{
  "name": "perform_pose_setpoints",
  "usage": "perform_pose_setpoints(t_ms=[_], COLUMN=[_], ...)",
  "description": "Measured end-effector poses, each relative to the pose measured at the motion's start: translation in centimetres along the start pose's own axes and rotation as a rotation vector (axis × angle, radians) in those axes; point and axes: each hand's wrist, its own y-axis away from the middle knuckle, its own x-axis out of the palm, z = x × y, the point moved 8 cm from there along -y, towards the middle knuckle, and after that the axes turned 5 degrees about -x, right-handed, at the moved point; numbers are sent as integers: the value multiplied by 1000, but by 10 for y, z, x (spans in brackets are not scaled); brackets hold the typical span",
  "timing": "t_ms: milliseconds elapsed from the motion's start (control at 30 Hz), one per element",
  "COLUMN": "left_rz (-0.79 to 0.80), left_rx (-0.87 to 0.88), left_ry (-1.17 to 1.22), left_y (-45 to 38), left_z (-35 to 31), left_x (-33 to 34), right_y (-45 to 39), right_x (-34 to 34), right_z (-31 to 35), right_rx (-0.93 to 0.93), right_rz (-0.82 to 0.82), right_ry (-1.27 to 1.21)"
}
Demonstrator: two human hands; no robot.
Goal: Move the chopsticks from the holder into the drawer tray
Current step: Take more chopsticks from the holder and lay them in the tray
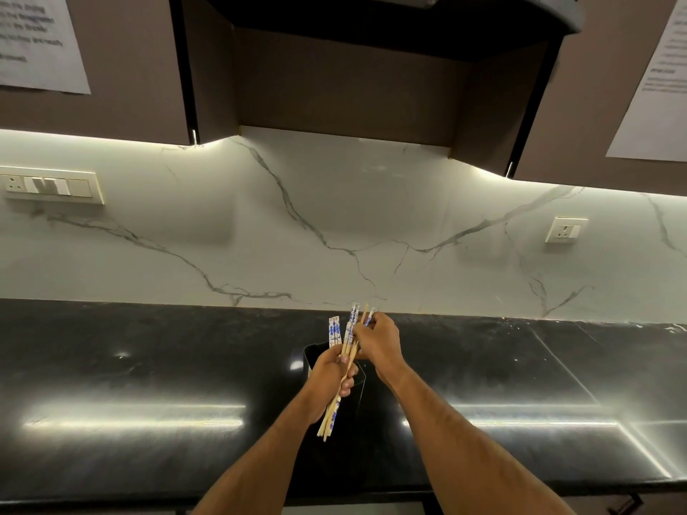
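A black holder stands on the dark countertop, near its middle. My left hand is closed around a bundle of wooden chopsticks with blue-and-white patterned ends, held over the holder and slanting up to the right. My right hand pinches the upper ends of some of those chopsticks. A few patterned chopstick tops stick up just left of my hands; whether they rest in the holder is hidden. The drawer tray is not in view.
A white marble backsplash rises behind the counter, with a switch panel at left and a socket at right. Brown wall cabinets and a hood hang above. The counter's front edge runs along the bottom.
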Motion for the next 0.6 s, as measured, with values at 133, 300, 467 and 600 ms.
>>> perform_pose_setpoints(t_ms=[133,300,467,600], left_rz=[27,-6,25,62], left_rx=[6,38,10,26], left_ry=[21,-32,21,56], left_y=[3,4,4,5], left_z=[0,0,3,2], left_x=[-1,-5,-4,2], right_y=[2,6,10,12], right_x=[0,6,8,-4], right_z=[1,0,-4,-11], right_rx=[3,23,42,102], right_rz=[-1,73,169,37], right_ry=[27,-17,-172,-212])
